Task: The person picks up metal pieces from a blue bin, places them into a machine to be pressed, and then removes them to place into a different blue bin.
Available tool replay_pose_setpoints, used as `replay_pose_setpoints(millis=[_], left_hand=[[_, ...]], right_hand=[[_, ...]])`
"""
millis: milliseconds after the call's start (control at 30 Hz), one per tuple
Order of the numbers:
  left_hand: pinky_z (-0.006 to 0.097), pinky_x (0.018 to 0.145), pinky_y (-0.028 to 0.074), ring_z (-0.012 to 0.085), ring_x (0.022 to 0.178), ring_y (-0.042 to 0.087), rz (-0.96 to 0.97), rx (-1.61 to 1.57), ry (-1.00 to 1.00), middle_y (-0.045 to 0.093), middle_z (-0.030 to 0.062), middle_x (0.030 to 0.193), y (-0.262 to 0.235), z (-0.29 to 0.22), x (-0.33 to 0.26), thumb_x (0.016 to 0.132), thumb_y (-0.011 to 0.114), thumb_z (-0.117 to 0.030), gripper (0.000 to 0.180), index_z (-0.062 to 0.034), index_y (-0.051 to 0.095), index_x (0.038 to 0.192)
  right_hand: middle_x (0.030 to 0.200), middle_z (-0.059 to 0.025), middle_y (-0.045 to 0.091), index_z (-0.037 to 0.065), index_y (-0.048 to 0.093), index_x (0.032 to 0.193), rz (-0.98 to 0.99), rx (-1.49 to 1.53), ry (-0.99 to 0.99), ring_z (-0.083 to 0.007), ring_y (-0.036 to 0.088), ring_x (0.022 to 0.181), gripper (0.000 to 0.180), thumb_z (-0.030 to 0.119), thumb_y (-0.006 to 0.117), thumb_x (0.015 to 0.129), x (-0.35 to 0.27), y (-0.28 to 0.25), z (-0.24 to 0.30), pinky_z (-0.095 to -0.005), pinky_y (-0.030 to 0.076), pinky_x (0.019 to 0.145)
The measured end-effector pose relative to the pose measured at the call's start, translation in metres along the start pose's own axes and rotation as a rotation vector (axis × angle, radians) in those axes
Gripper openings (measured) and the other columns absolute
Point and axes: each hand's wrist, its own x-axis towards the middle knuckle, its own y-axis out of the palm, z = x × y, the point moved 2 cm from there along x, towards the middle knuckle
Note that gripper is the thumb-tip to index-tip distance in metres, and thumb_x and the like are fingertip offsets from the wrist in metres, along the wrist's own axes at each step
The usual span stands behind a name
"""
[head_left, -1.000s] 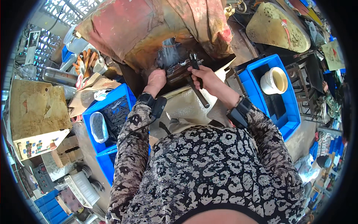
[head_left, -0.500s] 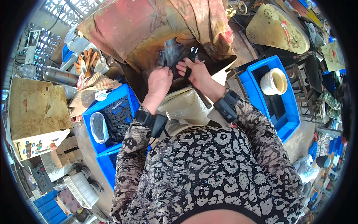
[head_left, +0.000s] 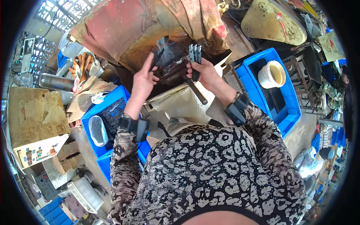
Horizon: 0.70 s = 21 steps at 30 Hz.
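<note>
My right hand (head_left: pixel 204 71) grips a dark metal tool (head_left: pixel 195 56) with a toothed head, held upright, and a dark rod (head_left: pixel 197 92) slants down from under that hand. My left hand (head_left: pixel 144 78) is raised beside it, pinching a thin dark flat piece (head_left: pixel 159 56) between thumb and fingers. Both hands hover over a greasy dark metal block (head_left: pixel 174 69) in front of a rusty reddish cloth-covered mass (head_left: pixel 127 26). Both wrists wear black bands.
A blue crate (head_left: pixel 285 108) at right holds a cream cup (head_left: pixel 272 74). Another blue crate (head_left: pixel 92 112) at left holds dark parts and a clear pouch. Orange gloves (head_left: pixel 78 67), a metal cylinder (head_left: pixel 54 81), a cardboard box (head_left: pixel 32 120) and a yellowish plate (head_left: pixel 272 22) lie around.
Both hands rose from the block. My right hand turned the toothed tool upright; my left hand lifted the thin dark piece up and away to the left.
</note>
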Motion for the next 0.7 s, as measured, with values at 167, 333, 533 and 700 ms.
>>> replay_pose_setpoints(millis=[167, 333, 533, 700], left_hand=[[0.030, 0.074, 0.054, 0.0121, 0.081, 0.065, -0.004, -0.248, -0.168, 0.069, 0.0119, 0.109, 0.010, 0.050, 0.035, 0.089, 0.041, 0.011, 0.047, -0.0078, 0.061, 0.127], [0.028, 0.080, 0.053, 0.0133, 0.084, 0.066, 0.028, -0.242, -0.101, 0.071, 0.0109, 0.105, 0.028, 0.102, 0.062, 0.088, 0.044, 0.011, 0.045, -0.0088, 0.063, 0.125], [0.027, 0.088, 0.050, 0.0151, 0.096, 0.065, 0.105, -0.061, 0.049, 0.071, 0.0063, 0.106, 0.046, 0.115, 0.072, 0.088, 0.050, 0.011, 0.039, -0.0036, 0.066, 0.120], [0.030, 0.089, 0.049, 0.0198, 0.096, 0.067, 0.156, 0.201, 0.139, 0.072, 0.0100, 0.105, 0.038, 0.104, 0.066, 0.085, 0.052, 0.009, 0.040, -0.0083, 0.068, 0.117]], right_hand=[[0.090, -0.0054, 0.059, 0.001, 0.055, 0.117, 0.048, -0.095, 0.047, -0.0136, 0.055, 0.071, 0.021, 0.008, 0.054, 0.097, -0.021, -0.024, 0.009, -0.0276, 0.047, 0.061], [0.086, -0.0003, 0.060, 0.001, 0.060, 0.114, 0.064, -0.477, 0.060, -0.0074, 0.051, 0.068, 0.023, 0.015, 0.060, 0.096, -0.050, -0.028, 0.013, -0.0239, 0.042, 0.059], [0.086, 0.0046, 0.064, 0.000, 0.065, 0.112, 0.258, -0.856, 0.029, -0.0026, 0.053, 0.074, 0.030, 0.016, 0.073, 0.088, -0.090, -0.032, 0.004, -0.0216, 0.046, 0.066], [0.088, 0.0039, 0.066, 0.000, 0.064, 0.116, 0.326, -0.853, 0.114, -0.0028, 0.056, 0.081, 0.040, 0.014, 0.079, 0.082, -0.102, -0.034, 0.004, -0.0229, 0.049, 0.073]])
